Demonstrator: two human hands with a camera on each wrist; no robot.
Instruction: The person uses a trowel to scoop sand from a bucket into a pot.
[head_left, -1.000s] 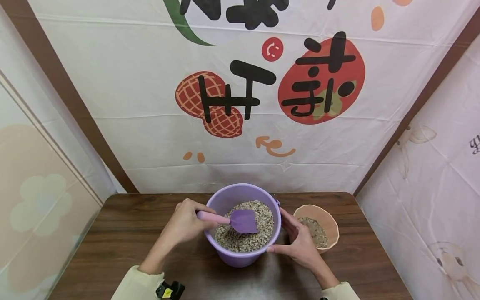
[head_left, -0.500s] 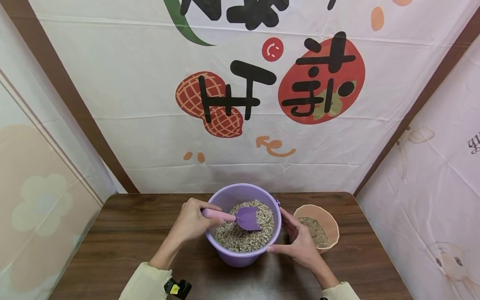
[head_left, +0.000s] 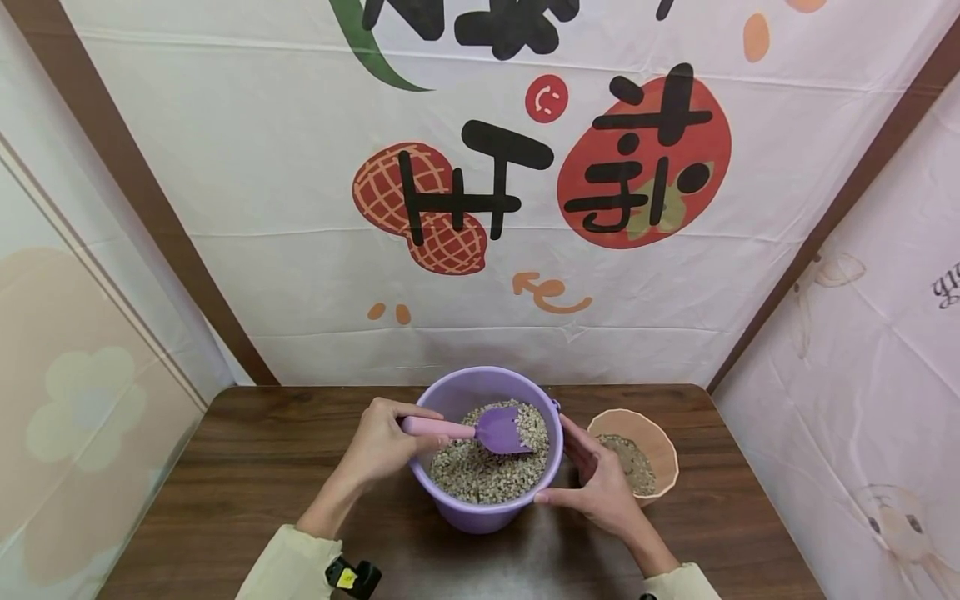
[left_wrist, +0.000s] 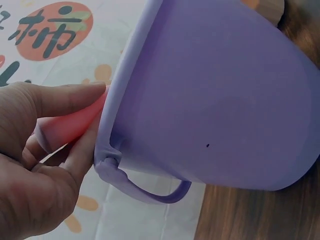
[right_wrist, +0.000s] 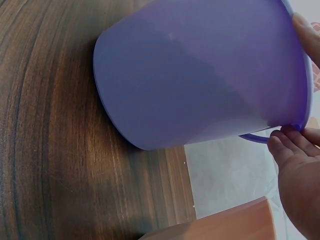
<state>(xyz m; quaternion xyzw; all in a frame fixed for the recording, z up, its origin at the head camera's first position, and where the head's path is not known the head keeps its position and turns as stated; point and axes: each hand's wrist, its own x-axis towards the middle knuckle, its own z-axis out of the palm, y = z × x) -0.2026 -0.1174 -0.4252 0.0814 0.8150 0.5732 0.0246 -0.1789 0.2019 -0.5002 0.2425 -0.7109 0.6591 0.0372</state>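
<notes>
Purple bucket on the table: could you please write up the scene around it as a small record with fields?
left hand: grips the shovel by its pink handle
right hand: holds the side of the bucket
shovel blade: purple, inside the bucket, at the grains
bucket: purple, upright, partly filled with gravel-like grains
bowl: peach-coloured, right of the bucket, with some grains
table: brown, wood-patterned
backdrop: white, printed
</notes>
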